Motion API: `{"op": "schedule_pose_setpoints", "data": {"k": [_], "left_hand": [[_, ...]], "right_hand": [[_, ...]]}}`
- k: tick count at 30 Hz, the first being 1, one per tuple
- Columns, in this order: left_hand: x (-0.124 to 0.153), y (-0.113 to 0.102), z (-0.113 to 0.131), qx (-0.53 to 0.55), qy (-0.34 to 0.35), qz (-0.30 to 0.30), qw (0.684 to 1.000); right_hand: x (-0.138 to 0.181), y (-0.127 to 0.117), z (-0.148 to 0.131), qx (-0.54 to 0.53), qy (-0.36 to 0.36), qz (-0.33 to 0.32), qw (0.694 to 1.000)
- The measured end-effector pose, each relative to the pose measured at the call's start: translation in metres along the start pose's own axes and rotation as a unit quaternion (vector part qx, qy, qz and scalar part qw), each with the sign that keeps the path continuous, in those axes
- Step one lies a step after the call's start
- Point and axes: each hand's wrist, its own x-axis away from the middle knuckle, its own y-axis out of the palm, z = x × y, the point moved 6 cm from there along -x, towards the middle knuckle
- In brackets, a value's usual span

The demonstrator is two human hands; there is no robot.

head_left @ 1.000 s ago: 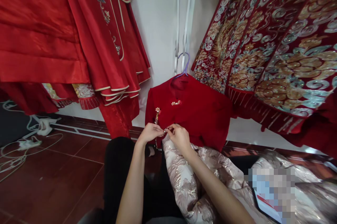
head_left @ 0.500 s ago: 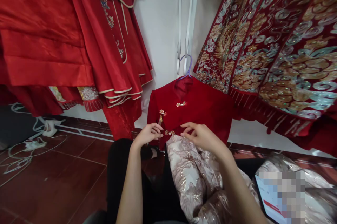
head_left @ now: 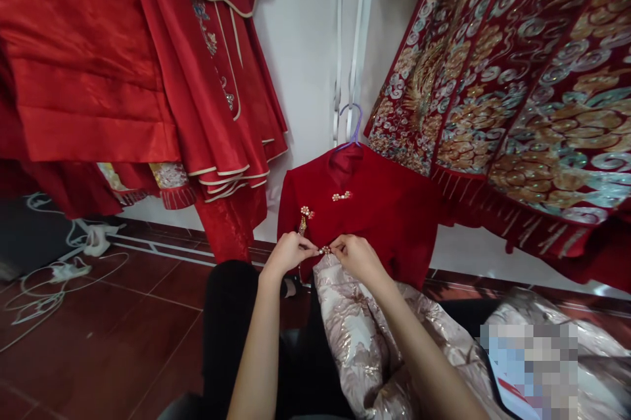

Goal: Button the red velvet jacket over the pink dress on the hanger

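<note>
A dark red velvet jacket (head_left: 389, 210) hangs in front of me on a purple hanger (head_left: 355, 127). Both hands meet at its lowest visible beaded clasp (head_left: 325, 250). My left hand (head_left: 290, 254) pinches the clasp's left end between thumb and finger. From the other side, my right hand (head_left: 359, 254) pinches the right end. Above them are a collar clasp (head_left: 342, 196) and a side clasp (head_left: 306, 212) with a gold beaded pendant (head_left: 302, 227) below it. Shiny pinkish-silver brocade fabric (head_left: 352, 321) lies over my lap, just beneath my right hand.
Red garments with pale trim (head_left: 207, 78) hang at left. An embroidered, fringed red garment (head_left: 517, 111) hangs at right. White cables (head_left: 59, 275) lie on the tiled floor (head_left: 148, 334). A phone (head_left: 513, 374), partly blurred out, rests on the brocade at lower right.
My hands have come together from either side of the lowest clasp. Fingers that were loosely apart now pinch its two ends. The jacket hangs in nearly the same place.
</note>
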Motion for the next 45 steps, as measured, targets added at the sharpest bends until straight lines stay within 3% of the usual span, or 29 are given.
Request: {"op": "schedule_pose_setpoints", "data": {"k": [7,13,22,28,31,34,39,41,45], "left_hand": [[-0.006,0.009,-0.005,0.052,0.001,-0.005,0.999],[-0.007,0.01,-0.005,0.058,0.029,0.001,0.998],[-0.006,0.009,0.003,0.014,0.057,0.028,0.998],[-0.006,0.01,-0.008,0.124,0.012,0.04,0.991],[-0.011,0.002,-0.016,0.283,-0.034,0.124,0.951],[-0.024,0.001,-0.026,0.449,-0.08,0.2,0.867],[-0.046,0.018,-0.032,0.617,-0.12,0.164,0.76],[-0.046,0.02,-0.034,0.638,-0.122,0.16,0.744],[-0.046,0.018,-0.034,0.613,-0.114,0.148,0.768]], "right_hand": [[-0.003,0.014,0.001,-0.047,-0.002,0.013,0.999],[-0.001,0.015,-0.003,-0.012,0.0,0.06,0.998],[-0.006,0.024,0.005,-0.048,0.016,0.044,0.998],[-0.007,0.014,0.004,-0.127,0.007,0.034,0.991],[-0.004,0.0,0.006,-0.179,0.019,-0.019,0.983],[-0.001,-0.012,0.013,-0.228,0.012,-0.09,0.969],[-0.001,-0.024,0.029,-0.294,-0.002,-0.121,0.948],[-0.003,-0.025,0.031,-0.299,-0.001,-0.114,0.948],[-0.003,-0.025,0.03,-0.304,0.001,-0.108,0.947]]}}
